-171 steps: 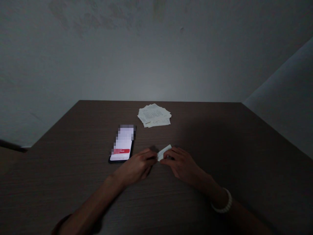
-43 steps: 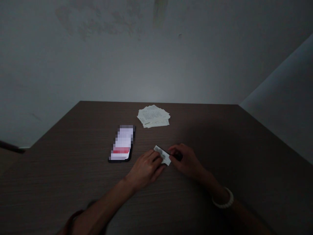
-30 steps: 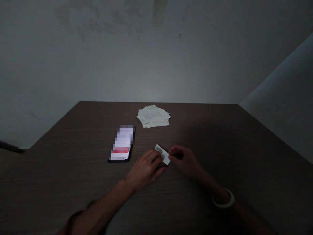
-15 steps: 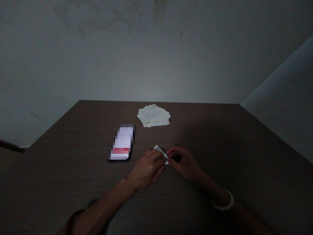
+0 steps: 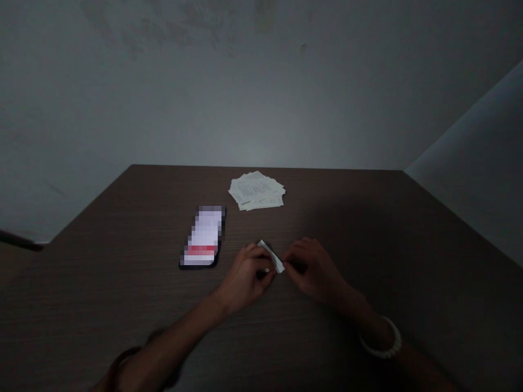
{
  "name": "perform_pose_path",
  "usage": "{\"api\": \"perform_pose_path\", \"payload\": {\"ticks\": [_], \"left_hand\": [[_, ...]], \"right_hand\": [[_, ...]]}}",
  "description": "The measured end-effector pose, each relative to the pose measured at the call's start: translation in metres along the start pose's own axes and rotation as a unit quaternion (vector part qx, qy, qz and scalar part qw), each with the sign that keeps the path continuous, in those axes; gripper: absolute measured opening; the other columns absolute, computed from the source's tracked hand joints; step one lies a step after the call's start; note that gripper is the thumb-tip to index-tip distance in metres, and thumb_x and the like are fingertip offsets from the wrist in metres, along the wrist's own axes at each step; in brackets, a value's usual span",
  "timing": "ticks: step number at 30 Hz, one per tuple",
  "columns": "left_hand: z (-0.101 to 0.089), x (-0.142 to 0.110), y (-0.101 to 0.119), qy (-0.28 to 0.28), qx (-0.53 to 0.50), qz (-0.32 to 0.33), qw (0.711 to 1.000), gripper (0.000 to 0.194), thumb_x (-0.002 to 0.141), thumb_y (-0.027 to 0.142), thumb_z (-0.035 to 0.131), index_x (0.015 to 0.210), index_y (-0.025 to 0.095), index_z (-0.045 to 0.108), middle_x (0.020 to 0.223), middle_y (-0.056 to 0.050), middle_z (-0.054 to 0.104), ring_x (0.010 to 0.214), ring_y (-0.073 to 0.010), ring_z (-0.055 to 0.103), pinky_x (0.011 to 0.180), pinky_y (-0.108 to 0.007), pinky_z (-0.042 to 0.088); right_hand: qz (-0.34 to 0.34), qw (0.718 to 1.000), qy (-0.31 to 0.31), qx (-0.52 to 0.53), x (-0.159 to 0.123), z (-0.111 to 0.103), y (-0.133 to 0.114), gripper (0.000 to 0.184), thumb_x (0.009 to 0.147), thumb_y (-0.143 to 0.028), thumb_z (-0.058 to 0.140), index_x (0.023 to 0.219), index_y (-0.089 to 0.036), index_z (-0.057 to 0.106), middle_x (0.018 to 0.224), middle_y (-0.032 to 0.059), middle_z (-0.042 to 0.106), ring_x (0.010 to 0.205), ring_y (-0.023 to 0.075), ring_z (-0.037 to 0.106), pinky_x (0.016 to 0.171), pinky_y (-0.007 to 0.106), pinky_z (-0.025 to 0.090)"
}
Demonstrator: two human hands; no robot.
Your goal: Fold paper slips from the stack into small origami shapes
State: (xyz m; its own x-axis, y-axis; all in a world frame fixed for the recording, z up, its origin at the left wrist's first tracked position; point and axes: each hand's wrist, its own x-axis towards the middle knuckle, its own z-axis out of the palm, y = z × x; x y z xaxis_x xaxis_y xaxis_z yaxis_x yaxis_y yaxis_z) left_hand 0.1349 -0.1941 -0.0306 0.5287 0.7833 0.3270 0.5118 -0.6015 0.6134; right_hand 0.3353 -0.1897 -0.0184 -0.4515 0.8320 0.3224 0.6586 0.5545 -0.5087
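Your left hand (image 5: 248, 276) is gripping narrow paper slip (image 5: 277, 263), thumb and fingers pinching its left side. Your right hand (image 5: 314, 269) is meeting slip's right edge, thumb and fingertips drawn together; cannot tell whether they're pinching it. Slip is slanting between your 2 hands, above or on table (image 5: 122, 228). Phone (image 5: 204, 231) is lying left of slip, screen glowing, red bar showing. Paper pile (image 5: 257, 188) is lying farther back, sheets overlapping. Bracelet (image 5: 397, 342) is circling your right wrist.

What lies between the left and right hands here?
In the head view, a small piece of white paper lies between the left hand and the right hand.
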Motion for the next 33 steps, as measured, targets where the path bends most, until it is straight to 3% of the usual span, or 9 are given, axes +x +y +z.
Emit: {"api": "perform_pose_path", "payload": {"ticks": [10, 18, 33], "left_hand": [[0.000, 0.003, 0.006, 0.000, 0.013, -0.032, 0.999, 0.012, 0.083, 0.013, 0.058, 0.075, 0.017, 0.066, 0.085, -0.005, 0.062, 0.086, -0.0212, 0.054, 0.080, -0.039, 0.046], [0.001, 0.005, 0.006, 0.004, 0.004, -0.042, 0.999, 0.010, 0.079, 0.013, 0.060, 0.072, 0.017, 0.065, 0.083, -0.005, 0.062, 0.085, -0.0218, 0.054, 0.079, -0.040, 0.046], [0.004, 0.004, 0.002, 0.020, -0.015, -0.030, 0.999, 0.010, 0.081, 0.010, 0.059, 0.078, 0.017, 0.066, 0.083, -0.003, 0.064, 0.084, -0.0195, 0.055, 0.079, -0.038, 0.046]], "right_hand": [[-0.054, 0.997, -0.017, -0.052, -0.015, -0.003, -0.003, 0.011, 0.083, -0.013, 0.057, 0.084, -0.021, 0.065, 0.083, 0.0047, 0.064, 0.081, 0.0197, 0.054, 0.077, 0.034, 0.041], [-0.143, 0.980, -0.051, -0.130, -0.029, 0.003, -0.001, 0.023, 0.083, -0.017, 0.057, 0.103, -0.021, 0.067, 0.083, 0.0057, 0.064, 0.078, 0.0213, 0.052, 0.070, 0.036, 0.040], [-0.100, 0.983, -0.075, -0.136, -0.028, 0.006, -0.003, 0.025, 0.086, -0.021, 0.055, 0.109, -0.021, 0.066, 0.085, 0.0055, 0.062, 0.082, 0.0220, 0.052, 0.070, 0.036, 0.040]]}}
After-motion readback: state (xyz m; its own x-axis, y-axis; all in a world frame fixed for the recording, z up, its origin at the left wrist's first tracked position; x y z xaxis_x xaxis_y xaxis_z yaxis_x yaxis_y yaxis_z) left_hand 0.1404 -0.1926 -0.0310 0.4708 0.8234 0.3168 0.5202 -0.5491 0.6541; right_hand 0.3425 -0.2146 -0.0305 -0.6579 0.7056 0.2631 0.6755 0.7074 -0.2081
